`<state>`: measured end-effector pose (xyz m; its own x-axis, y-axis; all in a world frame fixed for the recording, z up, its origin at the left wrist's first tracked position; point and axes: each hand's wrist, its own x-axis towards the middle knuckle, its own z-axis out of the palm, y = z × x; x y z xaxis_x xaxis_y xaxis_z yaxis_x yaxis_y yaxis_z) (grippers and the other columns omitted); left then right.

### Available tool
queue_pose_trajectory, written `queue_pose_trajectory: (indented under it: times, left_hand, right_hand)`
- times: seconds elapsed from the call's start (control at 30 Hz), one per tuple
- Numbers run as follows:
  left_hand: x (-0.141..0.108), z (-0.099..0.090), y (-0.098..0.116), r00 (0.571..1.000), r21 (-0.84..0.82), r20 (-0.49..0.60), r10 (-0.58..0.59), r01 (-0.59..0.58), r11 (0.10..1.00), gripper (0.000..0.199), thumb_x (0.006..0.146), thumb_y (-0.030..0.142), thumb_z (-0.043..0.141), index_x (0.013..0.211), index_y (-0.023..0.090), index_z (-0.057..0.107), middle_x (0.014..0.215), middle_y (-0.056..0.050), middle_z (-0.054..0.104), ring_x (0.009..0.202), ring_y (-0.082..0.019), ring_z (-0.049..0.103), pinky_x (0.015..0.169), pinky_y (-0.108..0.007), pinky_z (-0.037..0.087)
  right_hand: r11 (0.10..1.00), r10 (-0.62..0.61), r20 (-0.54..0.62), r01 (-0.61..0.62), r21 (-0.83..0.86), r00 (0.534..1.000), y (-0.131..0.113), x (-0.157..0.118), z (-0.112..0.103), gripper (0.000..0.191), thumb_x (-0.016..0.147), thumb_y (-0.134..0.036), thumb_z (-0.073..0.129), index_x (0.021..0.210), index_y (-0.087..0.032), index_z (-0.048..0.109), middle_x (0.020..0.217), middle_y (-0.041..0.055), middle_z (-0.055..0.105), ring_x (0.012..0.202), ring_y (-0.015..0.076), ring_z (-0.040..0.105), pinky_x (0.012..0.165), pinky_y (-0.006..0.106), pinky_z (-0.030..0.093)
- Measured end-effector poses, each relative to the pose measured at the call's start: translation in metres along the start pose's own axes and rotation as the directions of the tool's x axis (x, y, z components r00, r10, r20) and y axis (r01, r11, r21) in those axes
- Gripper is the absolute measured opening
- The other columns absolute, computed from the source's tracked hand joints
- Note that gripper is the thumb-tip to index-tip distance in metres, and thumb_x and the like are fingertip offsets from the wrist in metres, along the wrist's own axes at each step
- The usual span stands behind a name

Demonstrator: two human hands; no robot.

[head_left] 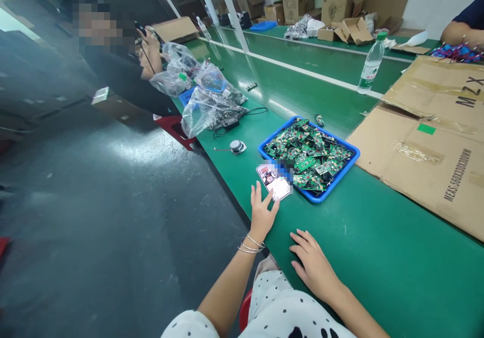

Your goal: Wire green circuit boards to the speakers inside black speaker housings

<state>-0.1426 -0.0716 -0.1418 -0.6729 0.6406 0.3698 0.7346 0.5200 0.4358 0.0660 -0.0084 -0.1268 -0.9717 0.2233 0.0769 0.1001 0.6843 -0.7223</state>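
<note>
My left hand [262,212], with bracelets at the wrist, reaches over the green table with its fingers apart. Its fingertips are at the near edge of a printed card [278,186], which lies beside a blue tray [318,198]. Whether they press on the card is hard to tell. Green circuit boards [308,151] fill the tray in a loose pile. Nearer to me, my right hand [312,262] rests on the table with its fingers spread and nothing in them. A round speaker [237,147] with a thin wire sits left of the tray.
Clear plastic bags [212,106] of parts lie farther along the table, near a person in dark clothes [121,71]. Flattened cardboard [423,141] covers the right side. A water bottle [372,66] stands behind the tray. Another person's arm [461,33] shows at the upper right.
</note>
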Motion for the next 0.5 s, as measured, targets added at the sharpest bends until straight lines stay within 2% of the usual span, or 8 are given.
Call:
queue_pose_trajectory:
  times: [0.17,0.33,0.5]
  left_hand:
    - [0.000,0.002,-0.002,0.997,0.012,-0.012,-0.080,0.080,0.997,0.040,0.089,0.033,0.050,0.124,0.015,0.058,0.154,-0.012,0.014,0.140,-0.035,0.017,0.109,-0.052,0.030]
    - [0.003,0.002,0.005,0.996,0.043,0.019,-0.092,0.091,0.995,0.041,0.087,0.032,0.052,0.124,0.014,0.057,0.155,-0.013,0.011,0.139,-0.039,0.014,0.111,-0.054,0.024]
    - [0.007,0.003,0.011,0.993,0.061,0.058,-0.100,0.096,0.993,0.044,0.086,0.033,0.054,0.127,0.019,0.056,0.155,-0.012,0.009,0.137,-0.043,0.016,0.108,-0.058,0.025]
  right_hand:
    - [1.000,-0.020,-0.001,0.020,-0.009,1.000,0.002,-0.001,0.001,0.026,0.083,-0.009,0.052,0.107,-0.016,0.058,0.134,0.0091,0.047,0.132,0.0257,0.032,0.110,0.054,0.031]
    - [1.000,-0.011,0.010,0.011,0.001,1.000,0.001,0.000,0.000,0.026,0.083,-0.009,0.051,0.107,-0.016,0.057,0.134,0.0094,0.047,0.132,0.0267,0.032,0.109,0.055,0.031]
    - [1.000,-0.008,0.015,0.008,0.003,1.000,0.000,0.000,-0.001,0.026,0.083,-0.007,0.051,0.106,-0.015,0.057,0.134,0.0092,0.047,0.132,0.0264,0.031,0.109,0.055,0.031]
